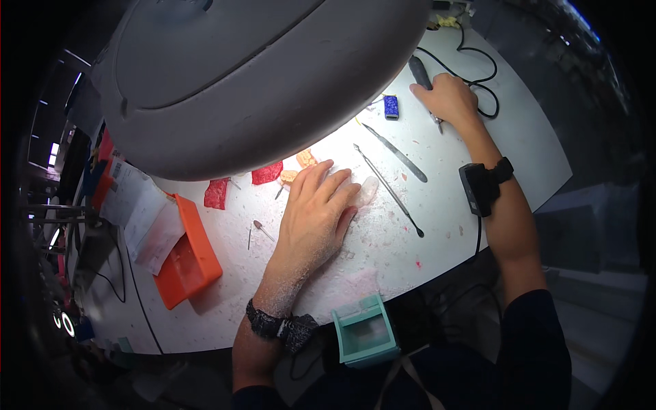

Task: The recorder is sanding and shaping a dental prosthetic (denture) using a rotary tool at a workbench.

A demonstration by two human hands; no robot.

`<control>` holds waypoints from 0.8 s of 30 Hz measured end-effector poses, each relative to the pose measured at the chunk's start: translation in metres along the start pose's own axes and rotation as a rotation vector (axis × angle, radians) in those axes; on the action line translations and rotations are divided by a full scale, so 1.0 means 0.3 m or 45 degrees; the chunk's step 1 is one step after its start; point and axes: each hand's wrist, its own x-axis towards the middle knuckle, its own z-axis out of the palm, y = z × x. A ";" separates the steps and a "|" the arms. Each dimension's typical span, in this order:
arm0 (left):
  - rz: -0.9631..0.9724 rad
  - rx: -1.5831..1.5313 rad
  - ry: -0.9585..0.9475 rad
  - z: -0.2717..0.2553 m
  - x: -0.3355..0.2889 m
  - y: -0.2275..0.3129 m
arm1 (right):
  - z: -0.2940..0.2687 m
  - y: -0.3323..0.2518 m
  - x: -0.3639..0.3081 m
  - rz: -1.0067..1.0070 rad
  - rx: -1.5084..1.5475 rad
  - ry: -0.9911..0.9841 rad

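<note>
Head view: your right hand (447, 98) grips the cabled handpiece (420, 72), rigid and light; hold mid-barrel. Your left hand (316, 208) lies open, flat.

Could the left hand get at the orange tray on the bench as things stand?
Probably yes. The left hand lies flat on the white bench, and the orange tray sits just to its left with only two small burs between them.

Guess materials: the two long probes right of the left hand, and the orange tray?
Long probes: likely metal, thin and dark grey with a dull sheen. Orange tray: probably moulded plastic, uniform matte colour with a raised rim. Neither is certain from the look alone.
</note>
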 end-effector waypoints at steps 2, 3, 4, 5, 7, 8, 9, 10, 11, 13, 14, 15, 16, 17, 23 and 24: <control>-0.002 -0.015 0.009 0.011 0.000 -0.005 | 0.008 0.011 0.008 0.016 0.053 -0.026; -0.001 -0.029 0.014 0.013 0.001 -0.008 | 0.006 0.016 0.014 0.035 0.108 -0.054; -0.003 -0.025 0.022 0.008 0.004 -0.006 | 0.000 0.025 0.021 0.028 0.109 -0.049; -0.050 -0.172 0.076 -0.001 0.001 -0.005 | -0.012 0.020 0.013 0.004 0.389 -0.056; -0.103 -0.313 0.136 -0.003 -0.004 -0.017 | -0.013 0.015 0.012 0.050 1.092 -0.156; -0.173 -0.637 0.286 0.011 -0.011 -0.035 | -0.011 -0.002 -0.001 0.040 1.091 -0.170; -0.234 -0.963 0.440 0.015 -0.014 -0.041 | -0.040 -0.019 -0.037 -0.076 1.624 -0.275; -0.243 -0.963 0.448 0.006 -0.017 -0.040 | -0.069 -0.039 -0.075 -0.196 2.154 -0.386; -0.374 -1.338 0.423 -0.020 -0.022 -0.034 | -0.095 -0.080 -0.116 -0.289 2.339 -0.400; -0.591 -1.831 0.391 -0.044 -0.008 -0.015 | -0.100 -0.097 -0.158 -0.492 2.331 -0.362; -0.600 -1.832 0.404 -0.051 -0.014 -0.017 | -0.096 -0.107 -0.181 -0.689 2.330 -0.329; -0.621 -1.981 0.387 -0.059 -0.021 -0.026 | -0.096 -0.116 -0.208 -0.793 2.258 -0.298; -0.640 -2.132 0.370 -0.065 -0.027 -0.032 | -0.091 -0.134 -0.231 -0.795 2.255 -0.317; -0.642 -2.147 0.377 -0.071 -0.021 -0.025 | -0.093 -0.148 -0.257 -0.952 2.081 -0.140; -0.678 -2.268 0.328 -0.103 -0.032 -0.016 | -0.076 -0.230 -0.396 -1.181 1.671 -0.064; -0.709 -2.253 0.320 -0.110 -0.031 -0.009 | -0.075 -0.237 -0.416 -1.182 1.669 -0.082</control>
